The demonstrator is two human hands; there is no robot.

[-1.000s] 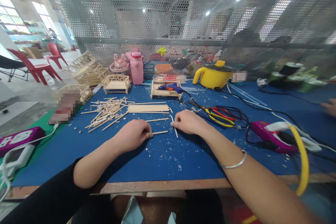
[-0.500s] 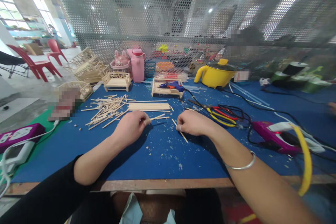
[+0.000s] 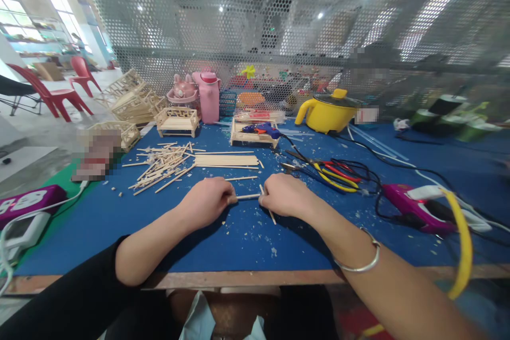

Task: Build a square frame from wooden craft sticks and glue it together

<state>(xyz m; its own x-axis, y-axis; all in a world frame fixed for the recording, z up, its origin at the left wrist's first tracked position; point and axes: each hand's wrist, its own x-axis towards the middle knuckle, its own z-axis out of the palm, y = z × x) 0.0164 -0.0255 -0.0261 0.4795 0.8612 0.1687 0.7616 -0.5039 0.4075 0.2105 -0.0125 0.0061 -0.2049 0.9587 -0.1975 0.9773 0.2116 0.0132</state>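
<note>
My left hand (image 3: 211, 199) pinches the left end of a short wooden stick (image 3: 247, 196) that lies level above the blue mat (image 3: 247, 249). My right hand (image 3: 281, 195) is closed at the stick's right end, with a second, slanted stick (image 3: 272, 217) under its fingertips. Another stick (image 3: 241, 178) lies just beyond my hands. Farther back is a row of parallel sticks (image 3: 227, 160), and to its left a loose pile of sticks (image 3: 163, 164).
Two small wooden benches (image 3: 178, 123) stand at the back, a glue gun (image 3: 265, 129) resting on the right one. Pliers (image 3: 334, 178), cables, a yellow pot (image 3: 330, 114) and a purple power strip (image 3: 418, 207) are to the right. A phone (image 3: 98, 154) lies left.
My left hand has moved slightly right and nearer me with a stick. My right hand has shifted a little left, the slanted stick moving with it. The two hands are closer together.
</note>
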